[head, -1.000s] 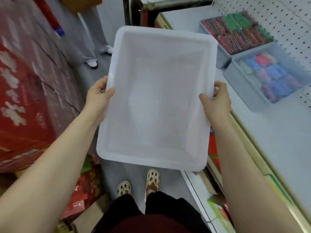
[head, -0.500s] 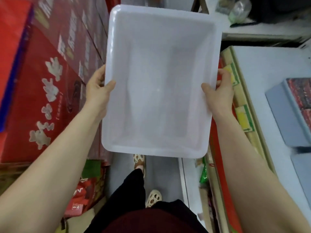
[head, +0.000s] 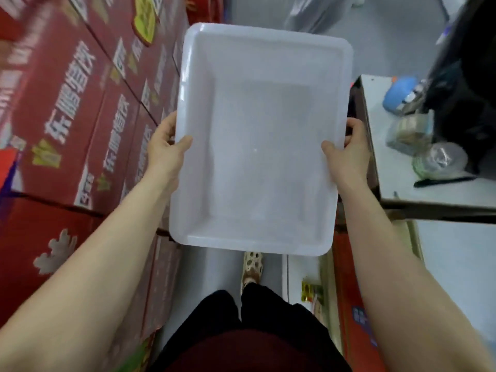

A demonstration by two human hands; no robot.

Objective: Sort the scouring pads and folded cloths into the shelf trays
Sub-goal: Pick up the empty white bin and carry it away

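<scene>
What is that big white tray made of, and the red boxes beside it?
The tray looks like thin, milky plastic: smooth, slightly glossy, with light shining through its floor. Left hand and right hand grip its rims. The red boxes look like printed cardboard, with matte faces and folded seams.

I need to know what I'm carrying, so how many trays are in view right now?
1. The white tray is held out front, left hand on its left rim, right hand on its right rim. It is empty; no other trays show.
</scene>
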